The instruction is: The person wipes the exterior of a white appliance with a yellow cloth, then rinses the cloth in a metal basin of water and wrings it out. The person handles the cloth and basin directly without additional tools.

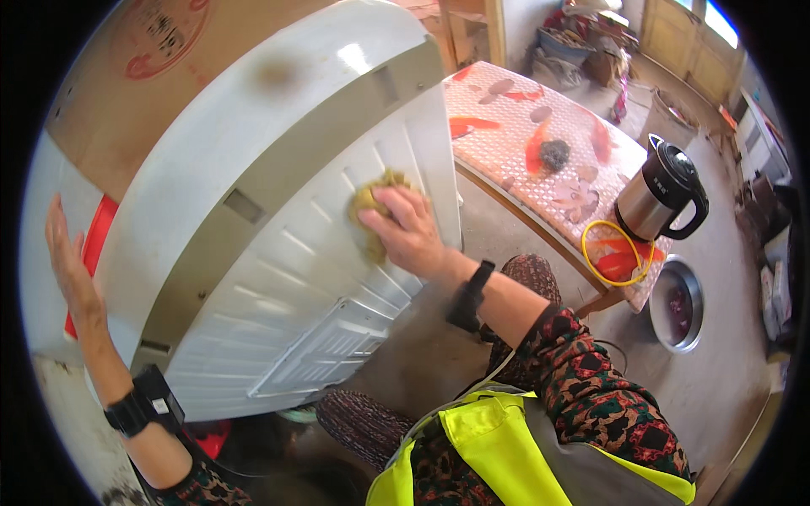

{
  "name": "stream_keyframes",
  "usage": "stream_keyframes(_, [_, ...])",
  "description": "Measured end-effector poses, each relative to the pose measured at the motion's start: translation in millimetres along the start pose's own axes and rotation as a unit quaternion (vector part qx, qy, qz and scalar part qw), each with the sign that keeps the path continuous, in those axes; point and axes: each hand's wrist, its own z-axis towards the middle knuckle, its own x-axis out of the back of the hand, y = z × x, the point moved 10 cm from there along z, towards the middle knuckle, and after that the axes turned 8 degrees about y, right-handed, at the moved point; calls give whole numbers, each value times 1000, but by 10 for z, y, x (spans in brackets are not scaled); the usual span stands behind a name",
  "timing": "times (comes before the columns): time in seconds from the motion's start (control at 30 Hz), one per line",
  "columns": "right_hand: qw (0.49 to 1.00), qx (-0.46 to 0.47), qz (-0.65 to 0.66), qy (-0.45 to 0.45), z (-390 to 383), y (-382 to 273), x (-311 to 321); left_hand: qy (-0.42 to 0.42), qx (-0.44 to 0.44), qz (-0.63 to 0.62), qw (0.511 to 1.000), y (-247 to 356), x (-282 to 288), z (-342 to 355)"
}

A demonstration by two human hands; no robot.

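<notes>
running this from afar: the left hand [72,274] is spread, fingers straight, beside the white casing [211,160]; can't tell if it's touching. the right hand [409,228] is clamped on a yellowish cloth [367,202], pressed against the ribbed side [274,295]. i'd wipe along the ribs with even pressure, getting into each groove. farther off, a kettle [654,202] stands on the table [498,131].
</notes>
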Motion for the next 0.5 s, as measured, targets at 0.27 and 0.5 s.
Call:
stream_keyframes(0.27, [973,-186,120,-68,-672,326,294,-47,51,-7,998,-96,-100,-68])
stream_keyframes(0.5, [990,-106,46,81,596,190,216,-52,58,12,997,-99,-129,-54])
